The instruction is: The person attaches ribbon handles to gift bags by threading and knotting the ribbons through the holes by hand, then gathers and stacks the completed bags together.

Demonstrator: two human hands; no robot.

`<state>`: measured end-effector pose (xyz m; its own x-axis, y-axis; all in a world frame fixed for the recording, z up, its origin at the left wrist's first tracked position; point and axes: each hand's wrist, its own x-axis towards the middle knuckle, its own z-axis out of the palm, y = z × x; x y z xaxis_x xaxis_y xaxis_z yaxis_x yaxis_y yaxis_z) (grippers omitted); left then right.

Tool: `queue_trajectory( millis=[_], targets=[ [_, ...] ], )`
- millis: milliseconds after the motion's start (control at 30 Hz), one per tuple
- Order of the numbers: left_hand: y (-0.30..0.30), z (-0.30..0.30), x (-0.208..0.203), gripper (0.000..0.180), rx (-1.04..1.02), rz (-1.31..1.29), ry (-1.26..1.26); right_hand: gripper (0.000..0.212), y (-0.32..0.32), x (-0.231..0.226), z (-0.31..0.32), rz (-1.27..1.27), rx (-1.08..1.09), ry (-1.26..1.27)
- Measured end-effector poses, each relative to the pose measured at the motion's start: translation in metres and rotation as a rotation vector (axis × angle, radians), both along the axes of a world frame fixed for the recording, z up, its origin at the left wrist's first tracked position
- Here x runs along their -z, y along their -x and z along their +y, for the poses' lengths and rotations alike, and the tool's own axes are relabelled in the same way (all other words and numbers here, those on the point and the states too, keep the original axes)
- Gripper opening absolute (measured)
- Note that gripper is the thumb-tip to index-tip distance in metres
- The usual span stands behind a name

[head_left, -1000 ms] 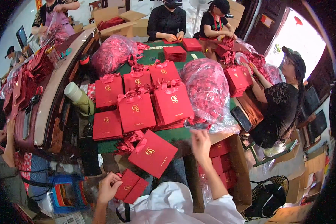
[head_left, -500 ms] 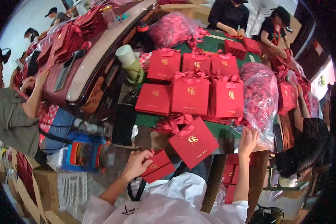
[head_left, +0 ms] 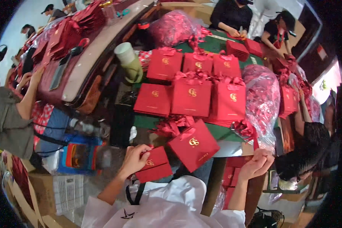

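Observation:
My left hand [head_left: 136,160] grips the upper edge of a small red paper bag [head_left: 155,170], folded flat and tilted over my lap. At the table's near edge, my right hand [head_left: 257,164] is closed on a red ribbon [head_left: 255,143]. That ribbon runs taut down from a ribbon bunch [head_left: 244,129] beside a clear plastic sack of ribbons [head_left: 260,100]. Between my hands a larger red gift bag [head_left: 194,146] with a gold emblem lies tilted, a heap of red ribbon [head_left: 174,125] behind its top edge.
Several stacks of red gift bags [head_left: 191,97] with ribbon handles stand on the green tabletop [head_left: 146,121]. Behind them sits another plastic sack [head_left: 171,28], with a pale green cup [head_left: 128,60] to the left. Co-workers [head_left: 231,17] handle red bags around the tables.
My right hand has moved down and slightly right from the ribbon bunch, drawing a ribbon out straight. My left hand still holds the small bag, now slightly farther left.

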<state>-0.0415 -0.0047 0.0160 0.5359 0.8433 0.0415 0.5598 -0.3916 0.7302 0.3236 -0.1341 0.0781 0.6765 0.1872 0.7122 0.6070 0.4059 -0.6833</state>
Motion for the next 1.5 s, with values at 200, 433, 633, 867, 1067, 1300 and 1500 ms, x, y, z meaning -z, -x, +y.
queue_trajectory(
  millis=[200,433,633,867,1067,1300,1500],
  targets=[
    [0.004,0.001,0.007,0.017,-0.065,0.035,0.091,0.023,0.032,-0.040,-0.024,-0.158,-0.057,-0.177],
    [-0.001,0.004,0.003,0.019,-0.071,0.030,0.096,0.026,0.076,-0.075,-0.054,-0.372,-0.112,-0.547],
    [-0.007,0.001,-0.007,0.021,-0.086,-0.030,0.176,0.010,0.115,-0.061,-0.024,-0.087,-0.720,0.599],
    [-0.009,-0.008,-0.024,0.019,-0.036,0.051,0.065,0.011,0.192,0.047,0.033,-0.020,-0.690,0.882],
    [-0.009,-0.013,-0.035,0.017,-0.021,0.050,0.033,0.016,0.197,0.053,0.042,0.014,-0.707,0.952],
    [-0.008,-0.016,-0.036,0.017,-0.019,0.065,-0.023,0.017,0.199,0.056,0.043,0.032,-0.695,0.943],
    [-0.006,-0.018,-0.036,0.015,-0.048,0.042,-0.025,0.016,0.197,0.048,0.046,0.000,-0.699,0.971]
  ],
)
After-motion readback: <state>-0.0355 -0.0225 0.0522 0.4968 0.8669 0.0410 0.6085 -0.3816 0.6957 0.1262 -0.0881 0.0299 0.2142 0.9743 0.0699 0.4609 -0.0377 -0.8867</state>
